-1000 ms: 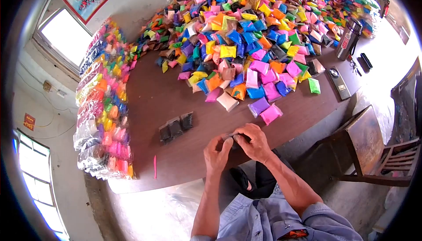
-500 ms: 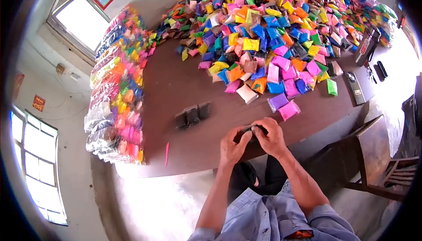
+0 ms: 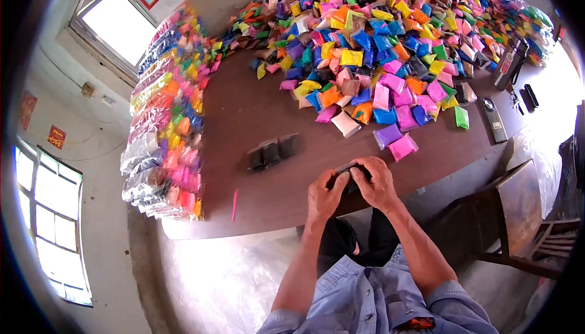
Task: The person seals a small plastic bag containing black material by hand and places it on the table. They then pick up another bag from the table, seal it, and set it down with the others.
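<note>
Both hands (image 3: 325, 195) (image 3: 376, 184), fingers tight around a dark packet (image 3: 351, 183), at a brown table (image 3: 234, 108), pale wall (image 3: 106, 191) leftward.

There are two hands (image 3: 325, 197) (image 3: 377, 186), one row of three black packets (image 3: 270, 152) and one flask (image 3: 509, 66)

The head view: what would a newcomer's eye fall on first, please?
Most likely the great heap of brightly coloured packets across the far side of the brown table. Next, perhaps, the long row of clear bags filled with colours, along the table's left edge. Near the front edge, the left hand and right hand hold a small dark item between them.
</note>
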The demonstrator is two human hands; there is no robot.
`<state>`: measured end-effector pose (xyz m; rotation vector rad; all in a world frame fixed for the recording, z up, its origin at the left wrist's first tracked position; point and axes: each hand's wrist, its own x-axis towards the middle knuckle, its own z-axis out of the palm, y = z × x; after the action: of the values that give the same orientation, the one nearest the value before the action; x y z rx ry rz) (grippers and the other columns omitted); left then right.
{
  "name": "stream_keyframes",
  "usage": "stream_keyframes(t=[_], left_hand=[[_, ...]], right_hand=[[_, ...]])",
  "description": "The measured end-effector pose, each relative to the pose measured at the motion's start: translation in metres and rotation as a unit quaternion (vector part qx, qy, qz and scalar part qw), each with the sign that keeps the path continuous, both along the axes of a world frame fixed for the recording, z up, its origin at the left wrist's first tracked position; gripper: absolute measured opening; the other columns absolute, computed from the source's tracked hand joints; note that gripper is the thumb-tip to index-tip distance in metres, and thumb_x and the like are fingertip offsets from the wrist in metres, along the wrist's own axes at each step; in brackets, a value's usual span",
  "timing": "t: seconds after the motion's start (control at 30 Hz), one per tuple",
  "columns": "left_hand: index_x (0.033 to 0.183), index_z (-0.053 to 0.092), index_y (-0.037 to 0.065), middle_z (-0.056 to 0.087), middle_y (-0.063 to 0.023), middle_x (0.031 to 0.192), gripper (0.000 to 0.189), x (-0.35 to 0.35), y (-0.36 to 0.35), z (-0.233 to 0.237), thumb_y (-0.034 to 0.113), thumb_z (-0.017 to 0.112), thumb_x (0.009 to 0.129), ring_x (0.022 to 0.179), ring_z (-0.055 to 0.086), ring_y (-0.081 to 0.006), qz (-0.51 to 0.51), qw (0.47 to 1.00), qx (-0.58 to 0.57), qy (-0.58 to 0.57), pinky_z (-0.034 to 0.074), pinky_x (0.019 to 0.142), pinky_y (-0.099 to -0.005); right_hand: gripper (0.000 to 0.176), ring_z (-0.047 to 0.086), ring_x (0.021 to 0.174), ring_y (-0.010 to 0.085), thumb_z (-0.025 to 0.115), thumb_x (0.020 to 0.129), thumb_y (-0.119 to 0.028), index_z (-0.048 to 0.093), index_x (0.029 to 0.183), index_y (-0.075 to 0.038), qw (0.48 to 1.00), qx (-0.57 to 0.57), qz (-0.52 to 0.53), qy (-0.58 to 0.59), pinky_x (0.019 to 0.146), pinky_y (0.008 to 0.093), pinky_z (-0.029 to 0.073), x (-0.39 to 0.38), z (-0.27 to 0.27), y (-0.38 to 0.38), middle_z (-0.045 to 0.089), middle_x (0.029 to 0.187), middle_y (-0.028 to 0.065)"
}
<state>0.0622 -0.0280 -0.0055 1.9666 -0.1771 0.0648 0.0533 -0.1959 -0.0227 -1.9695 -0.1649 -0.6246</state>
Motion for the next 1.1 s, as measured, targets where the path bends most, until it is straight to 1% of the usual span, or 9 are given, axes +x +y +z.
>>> stream_keyframes(t=[0.13, 0.23, 0.37, 0.53, 0.6, 0.7, 0.93, 1.03, 1.1], left_hand=[[0.107, 0.072, -0.001, 0.074, -0.0129, 0.087, 0.020, -0.003, -0.002, 0.008, 0.017, 0.074, 0.099, 0.080, 0.067, -0.0123, -0.003, 1.000, -0.009, 0.019, 0.054, 0.073, -0.0308], [0.108, 0.072, -0.001, 0.075, -0.0117, 0.088, 0.020, 0.000, 0.002, -0.001, 0.017, 0.075, 0.098, 0.081, 0.068, -0.0121, -0.032, 0.999, 0.007, 0.012, 0.054, 0.074, -0.0309], [0.107, 0.072, -0.001, 0.075, -0.0107, 0.088, 0.020, 0.001, 0.003, -0.008, 0.017, 0.076, 0.098, 0.081, 0.068, -0.0133, -0.007, 1.000, 0.010, 0.019, 0.055, 0.074, -0.0319], [0.108, 0.073, 0.000, 0.076, -0.0109, 0.089, 0.021, -0.001, 0.003, 0.004, 0.018, 0.076, 0.097, 0.080, 0.069, -0.0143, -0.024, 1.000, 0.006, 0.012, 0.055, 0.074, -0.0319], [0.109, 0.073, 0.000, 0.077, -0.0106, 0.090, 0.022, -0.004, 0.001, 0.014, 0.018, 0.077, 0.097, 0.081, 0.070, -0.0140, -0.048, 0.998, 0.037, 0.003, 0.055, 0.075, -0.0315], [0.108, 0.073, -0.001, 0.077, -0.0110, 0.091, 0.022, -0.004, 0.002, 0.014, 0.017, 0.077, 0.097, 0.082, 0.070, -0.0138, -0.053, 0.998, 0.014, 0.009, 0.055, 0.075, -0.0314], [0.107, 0.073, -0.001, 0.078, -0.0112, 0.092, 0.020, -0.001, 0.006, 0.004, 0.014, 0.079, 0.096, 0.084, 0.071, -0.0135, -0.017, 0.999, 0.012, 0.043, 0.056, 0.075, -0.0312], [0.105, 0.073, -0.001, 0.076, -0.0121, 0.090, 0.022, 0.000, 0.008, -0.005, 0.016, 0.080, 0.093, 0.081, 0.071, -0.0176, -0.013, 0.999, -0.021, 0.039, 0.055, 0.073, -0.0327], [0.102, 0.071, 0.000, 0.073, -0.0151, 0.087, 0.025, 0.002, 0.008, -0.011, 0.018, 0.082, 0.090, 0.077, 0.071, -0.0246, -0.028, 0.999, 0.008, -0.022, 0.055, 0.072, -0.0364]], right_hand=[[0.019, 0.070, 0.100, 0.0367, 0.073, 0.093, -0.017, 0.074, 0.108, -0.005, 0.997, 0.066, 0.001, 0.047, 0.093, 0.0456, 0.052, -0.003, 0.002, -0.001, 0.075, 0.104, 0.0162], [0.022, 0.068, 0.103, 0.0344, 0.071, 0.095, -0.016, 0.072, 0.114, -0.005, 0.999, 0.018, 0.011, 0.045, 0.093, 0.0436, 0.052, -0.003, 0.000, -0.003, 0.072, 0.107, 0.0150], [0.021, 0.069, 0.099, 0.0372, 0.074, 0.092, -0.018, 0.073, 0.110, -0.006, 1.000, 0.015, 0.010, 0.016, 0.092, 0.0457, 0.052, -0.002, 0.002, -0.002, 0.074, 0.103, 0.0155], [0.022, 0.068, 0.101, 0.0377, 0.074, 0.093, -0.018, 0.073, 0.111, -0.007, 0.997, 0.056, 0.013, 0.053, 0.094, 0.0465, 0.051, -0.003, 0.000, -0.003, 0.074, 0.105, 0.0162], [0.021, 0.068, 0.102, 0.0378, 0.074, 0.093, -0.018, 0.073, 0.111, -0.007, 0.996, 0.056, 0.012, 0.062, 0.095, 0.0463, 0.051, -0.004, 0.000, -0.003, 0.074, 0.105, 0.0164], [0.022, 0.068, 0.103, 0.0378, 0.073, 0.093, -0.019, 0.073, 0.111, -0.007, 0.996, 0.055, 0.014, 0.072, 0.096, 0.0460, 0.051, -0.004, 0.000, -0.003, 0.074, 0.106, 0.0166], [0.027, 0.068, 0.105, 0.0377, 0.071, 0.094, -0.024, 0.072, 0.111, -0.004, 0.999, -0.002, 0.017, 0.045, 0.100, 0.0471, 0.049, -0.001, 0.006, 0.001, 0.074, 0.105, 0.0180], [0.026, 0.068, 0.105, 0.0379, 0.073, 0.093, -0.022, 0.072, 0.111, -0.004, 0.999, -0.013, -0.007, 0.037, 0.097, 0.0462, 0.051, -0.003, 0.005, 0.002, 0.073, 0.106, 0.0182], [0.026, 0.068, 0.105, 0.0380, 0.073, 0.093, -0.022, 0.072, 0.111, -0.003, 0.998, 0.016, -0.010, 0.060, 0.096, 0.0455, 0.052, -0.005, -0.001, 0.002, 0.073, 0.107, 0.0182]])
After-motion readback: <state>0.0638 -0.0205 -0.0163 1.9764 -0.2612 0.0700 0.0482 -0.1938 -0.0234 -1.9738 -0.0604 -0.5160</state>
